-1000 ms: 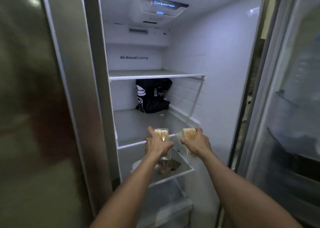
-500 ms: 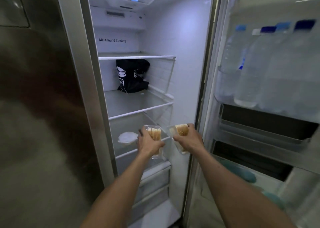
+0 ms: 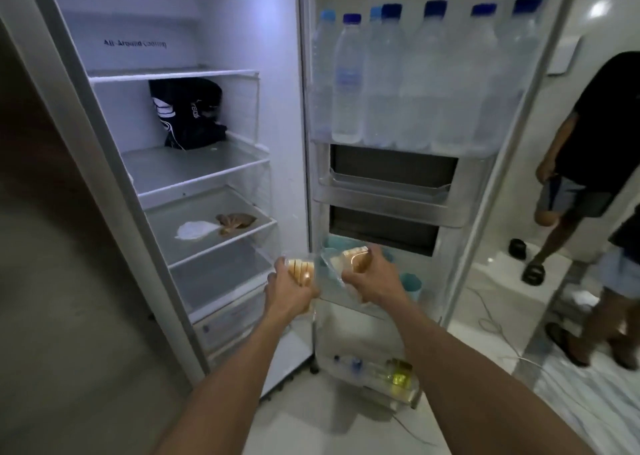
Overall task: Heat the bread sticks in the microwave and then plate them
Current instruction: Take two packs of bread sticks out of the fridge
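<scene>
Fridge door (image 3: pixel 62 281): brushed metal, dull sheen. Fridge lining (image 3: pixel 263 39): smooth white plastic, glossy. Shelves (image 3: pixel 194 167): clear glass, white plastic edging. Door bins (image 3: pixel 384 188): translucent plastic, smooth. Water bottles (image 3: pixel 349 84): clear ribbed plastic, blue plastic caps, matt with condensation. Bag (image 3: pixel 188 112) on upper shelf: black, soft, crumpled, looked like cloth or plastic film. Bread stick packs (image 3: pixel 301 271): thin clear plastic, glossy, creased; bread inside was matt, pale brown. Floor (image 3: pixel 311 413): smooth pale tile, slight shine.
</scene>
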The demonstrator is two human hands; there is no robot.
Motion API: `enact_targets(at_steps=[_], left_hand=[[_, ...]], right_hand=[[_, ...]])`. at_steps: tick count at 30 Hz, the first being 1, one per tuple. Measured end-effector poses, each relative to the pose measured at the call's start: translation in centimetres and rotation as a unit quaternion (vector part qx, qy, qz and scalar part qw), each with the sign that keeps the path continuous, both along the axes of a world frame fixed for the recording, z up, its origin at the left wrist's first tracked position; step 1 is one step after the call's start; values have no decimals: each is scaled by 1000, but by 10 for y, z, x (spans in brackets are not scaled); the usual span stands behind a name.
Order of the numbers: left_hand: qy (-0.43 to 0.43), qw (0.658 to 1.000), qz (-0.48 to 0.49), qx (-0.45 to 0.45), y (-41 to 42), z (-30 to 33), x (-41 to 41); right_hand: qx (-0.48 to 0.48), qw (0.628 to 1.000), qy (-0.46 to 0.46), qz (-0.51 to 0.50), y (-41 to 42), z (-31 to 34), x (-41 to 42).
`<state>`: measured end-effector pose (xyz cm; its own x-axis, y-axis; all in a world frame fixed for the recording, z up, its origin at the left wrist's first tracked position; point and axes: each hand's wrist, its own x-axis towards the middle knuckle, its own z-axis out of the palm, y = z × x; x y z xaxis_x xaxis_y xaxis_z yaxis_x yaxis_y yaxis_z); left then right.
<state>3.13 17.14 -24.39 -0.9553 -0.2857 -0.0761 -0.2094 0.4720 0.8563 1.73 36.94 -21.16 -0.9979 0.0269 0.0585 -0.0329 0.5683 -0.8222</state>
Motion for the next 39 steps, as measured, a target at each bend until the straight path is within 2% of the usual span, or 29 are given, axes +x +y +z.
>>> enact_targets(at_steps=[5,9,12,19,27,39], left_hand=[[-24,998,-62,-1,86,-22,15],[-43,987,-156,24,169,-37,21],[-49,974,-222,5,229,-40,27],[-55,954,-294,-17,345,-36,5],[-45,940,-338,-29,458,-31,-93],[-37,960,-274,-36,559,-20,-256]], right_hand=[[11,999,-16,-43,86,-21,47],[19,993,-32,-113,169,-32,78],[31,985,-47,-162,226,-38,96],[35,960,-65,-271,334,-45,95],[13,947,-42,-318,429,-44,10],[14,950,-48,-307,526,-46,-158]])
